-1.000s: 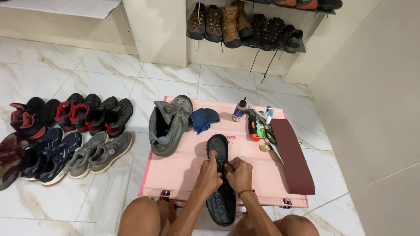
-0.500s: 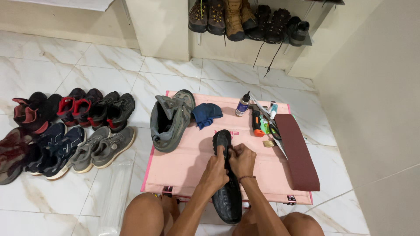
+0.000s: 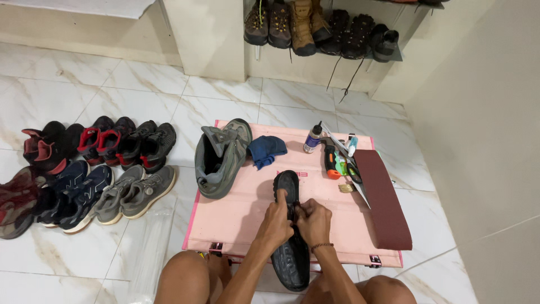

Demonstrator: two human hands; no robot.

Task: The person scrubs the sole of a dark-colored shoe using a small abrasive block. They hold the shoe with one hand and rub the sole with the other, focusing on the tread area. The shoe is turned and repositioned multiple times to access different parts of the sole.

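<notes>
A black shoe sole (image 3: 290, 236) lies lengthwise on the near part of the pink worktop (image 3: 236, 217), tread side up, its far tip pointing away from the person and its near end hanging over the worktop's front edge between the bare knees. Both hands meet at its middle. The left hand (image 3: 275, 222) clasps the sole from its left edge, fingers closed over it with the thumb stretched along the top. The right hand (image 3: 314, 220) grips from the right edge, fingers curled and pinching at the sole right beside the left hand; a thin bracelet sits on that wrist.

Left of the sole's far tip, a grey-green boot (image 3: 220, 159) lies on its side with its opening towards the camera. Just beside it rests a crumpled blue cloth (image 3: 266, 150). Towards the far right corner stand a small glue bottle (image 3: 313, 138) and an orange-handled tool (image 3: 329, 160), and a dark red sanding strip (image 3: 382, 198) runs along the right edge.

On the tiled floor to the left, shoes (image 3: 90, 174) sit in rows. More boots (image 3: 320, 27) line a shelf by the wall.
</notes>
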